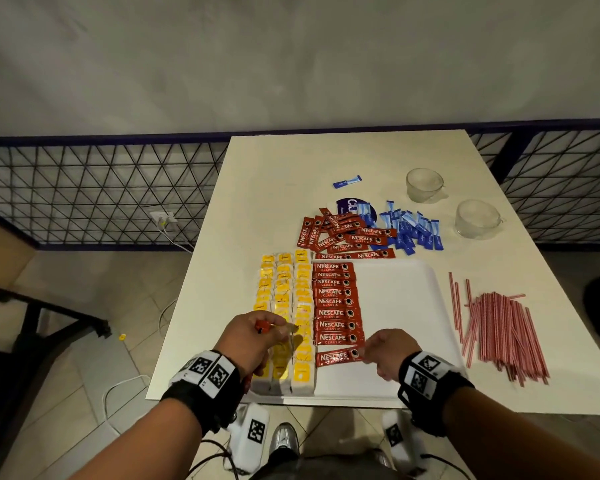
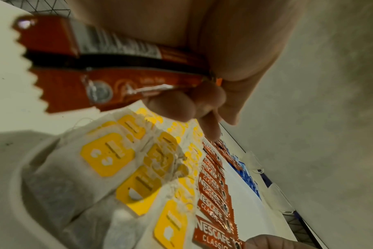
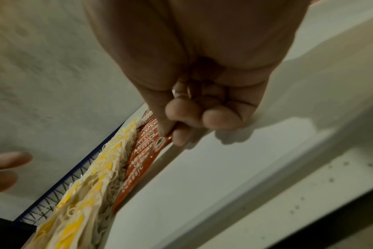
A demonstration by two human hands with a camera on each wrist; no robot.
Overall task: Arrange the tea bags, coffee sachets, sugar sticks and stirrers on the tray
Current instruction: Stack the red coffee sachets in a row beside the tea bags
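Note:
A white tray (image 1: pixel 399 299) holds rows of yellow-tagged tea bags (image 1: pixel 284 296) on its left and a column of red coffee sachets (image 1: pixel 336 303) beside them. My left hand (image 1: pixel 257 336) hovers over the tea bags and grips a few red sachets (image 2: pixel 109 67). My right hand (image 1: pixel 383 351) pinches the right end of the nearest sachet (image 1: pixel 338 357), which lies on the tray at the column's near end. In the right wrist view the thumb and fingers (image 3: pixel 181 118) close on that sachet (image 3: pixel 160 139). Loose red sachets (image 1: pixel 340 233), blue sugar sticks (image 1: pixel 413 230) and red-striped stirrers (image 1: pixel 499 334) lie on the table.
Two clear glass cups (image 1: pixel 425 184) (image 1: pixel 477 219) stand at the table's back right. One blue stick (image 1: pixel 347 181) lies apart behind the piles. A dark mesh railing (image 1: pixel 101 192) runs behind the white table (image 1: pixel 274 188); cables lie on the tiled floor at left.

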